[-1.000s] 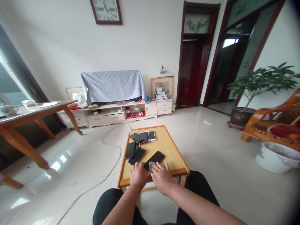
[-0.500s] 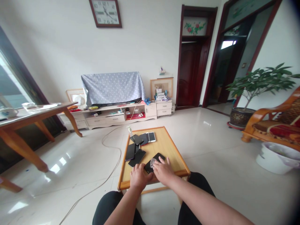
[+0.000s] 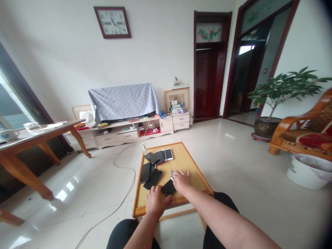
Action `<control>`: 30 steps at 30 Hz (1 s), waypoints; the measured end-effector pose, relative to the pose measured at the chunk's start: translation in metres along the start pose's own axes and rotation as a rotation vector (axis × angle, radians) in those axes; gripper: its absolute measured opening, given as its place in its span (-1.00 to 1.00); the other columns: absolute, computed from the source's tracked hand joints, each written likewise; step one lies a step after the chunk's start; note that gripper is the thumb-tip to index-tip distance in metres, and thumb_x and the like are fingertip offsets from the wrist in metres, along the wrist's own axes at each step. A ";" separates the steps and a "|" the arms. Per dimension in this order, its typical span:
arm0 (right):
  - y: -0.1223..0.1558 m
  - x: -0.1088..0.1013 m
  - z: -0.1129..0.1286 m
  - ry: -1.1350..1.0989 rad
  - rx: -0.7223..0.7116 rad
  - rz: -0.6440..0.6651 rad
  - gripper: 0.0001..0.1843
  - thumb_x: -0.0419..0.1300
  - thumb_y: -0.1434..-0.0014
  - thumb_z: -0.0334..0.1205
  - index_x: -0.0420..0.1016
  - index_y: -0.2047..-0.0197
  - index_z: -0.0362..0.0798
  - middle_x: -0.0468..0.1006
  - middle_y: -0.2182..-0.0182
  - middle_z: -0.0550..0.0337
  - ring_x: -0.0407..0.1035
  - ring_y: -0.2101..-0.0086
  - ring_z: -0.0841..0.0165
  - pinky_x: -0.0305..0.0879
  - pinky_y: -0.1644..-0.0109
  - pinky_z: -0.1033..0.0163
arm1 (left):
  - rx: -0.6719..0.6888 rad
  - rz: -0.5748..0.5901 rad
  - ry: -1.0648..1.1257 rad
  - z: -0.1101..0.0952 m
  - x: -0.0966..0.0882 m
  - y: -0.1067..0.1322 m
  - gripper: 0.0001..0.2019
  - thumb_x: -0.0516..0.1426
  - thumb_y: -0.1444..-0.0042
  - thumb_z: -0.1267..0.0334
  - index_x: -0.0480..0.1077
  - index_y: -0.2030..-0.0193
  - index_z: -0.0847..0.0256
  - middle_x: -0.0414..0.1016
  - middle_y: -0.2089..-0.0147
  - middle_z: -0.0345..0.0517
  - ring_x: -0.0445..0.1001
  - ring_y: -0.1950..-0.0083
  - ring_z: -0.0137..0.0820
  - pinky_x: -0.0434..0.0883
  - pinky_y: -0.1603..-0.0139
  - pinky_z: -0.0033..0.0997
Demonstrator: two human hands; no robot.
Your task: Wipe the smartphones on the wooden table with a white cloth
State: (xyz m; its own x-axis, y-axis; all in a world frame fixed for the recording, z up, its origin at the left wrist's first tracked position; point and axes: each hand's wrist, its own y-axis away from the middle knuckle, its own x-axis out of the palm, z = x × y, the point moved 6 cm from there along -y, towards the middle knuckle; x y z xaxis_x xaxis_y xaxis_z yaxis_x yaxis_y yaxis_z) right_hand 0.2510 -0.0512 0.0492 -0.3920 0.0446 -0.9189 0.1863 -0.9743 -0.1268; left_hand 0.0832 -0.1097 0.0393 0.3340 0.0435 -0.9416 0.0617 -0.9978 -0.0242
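Note:
A black smartphone (image 3: 168,188) lies flat, dark screen up, near the front edge of a small wooden table (image 3: 188,160). My left hand (image 3: 156,201) grips its near left end, with the thumb along the near edge and the fingers at the corner. At the far end, my right hand (image 3: 182,181) presses a small greyish-white cloth or wipe (image 3: 172,174) under its closed fingertips, partly covering the phone. More phones lie to the left: a black phone (image 3: 153,179) and another dark phone (image 3: 145,173) overlapping it.
Farther back lie a dark phone (image 3: 153,158), a white-edged phone (image 3: 168,154) and a clear pump bottle (image 3: 144,149) at the table's far left corner. A cable (image 3: 134,174) runs across the floor at left. A white bucket (image 3: 306,173) stands right.
My right hand has slid with the cloth toward the phone's far end. The left hand stays at the near end. The whole view has shifted slightly.

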 end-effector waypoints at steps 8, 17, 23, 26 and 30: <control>0.050 0.002 0.004 0.005 -0.071 -0.048 -0.74 0.07 -0.32 -0.21 0.61 0.16 0.06 0.60 0.04 0.11 0.34 -0.02 0.19 0.10 -0.17 0.13 | -0.002 -0.018 -0.002 0.001 -0.001 0.001 -0.37 0.23 0.02 -0.15 0.36 -0.16 0.08 0.38 -0.15 0.01 0.30 -0.23 -0.08 0.23 -0.14 -0.19; 0.034 -0.016 -0.031 -0.026 0.136 -0.153 -0.85 0.11 -0.31 -0.27 0.53 0.20 -0.01 0.51 0.18 0.08 0.37 0.16 0.28 0.12 0.14 0.24 | 0.019 -0.005 -0.012 0.001 -0.003 0.002 -0.38 0.19 -0.01 -0.16 0.36 -0.18 0.06 0.38 -0.14 0.01 0.29 -0.24 -0.06 0.25 -0.13 -0.15; 0.049 0.009 0.001 -0.101 -0.005 -0.072 -0.94 0.22 -0.24 -0.23 0.53 0.21 0.08 0.52 0.17 0.21 0.40 0.14 0.33 0.11 0.15 0.29 | 0.029 -0.030 -0.051 -0.003 -0.003 0.004 -0.39 0.16 -0.04 -0.18 0.36 -0.17 0.09 0.37 -0.15 0.04 0.28 -0.25 -0.05 0.23 -0.16 -0.13; 0.048 0.011 0.008 -0.136 -0.034 -0.045 -0.89 0.22 -0.24 -0.21 0.55 0.16 0.10 0.53 0.18 0.23 0.41 0.14 0.33 0.12 0.15 0.30 | 0.052 -0.023 -0.086 -0.005 -0.004 0.004 -0.40 0.14 -0.06 -0.19 0.38 -0.17 0.09 0.37 -0.14 0.05 0.28 -0.23 -0.04 0.25 -0.14 -0.11; 0.043 0.005 -0.001 -0.153 -0.036 -0.026 -0.81 0.19 -0.27 -0.21 0.56 0.07 0.11 0.53 0.15 0.19 0.43 0.16 0.32 0.13 0.17 0.29 | 0.095 -0.013 -0.137 -0.007 -0.005 0.005 -0.43 0.10 -0.12 -0.18 0.39 -0.16 0.13 0.37 -0.13 0.08 0.30 -0.19 -0.06 0.27 -0.13 -0.11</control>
State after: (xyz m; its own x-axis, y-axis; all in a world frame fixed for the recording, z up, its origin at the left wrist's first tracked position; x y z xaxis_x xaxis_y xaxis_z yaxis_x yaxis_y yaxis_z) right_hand 0.2577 -0.0922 0.0386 -0.5291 0.0332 -0.8479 0.2049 -0.9647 -0.1657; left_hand 0.0889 -0.1147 0.0461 0.2023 0.0558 -0.9777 -0.0264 -0.9977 -0.0624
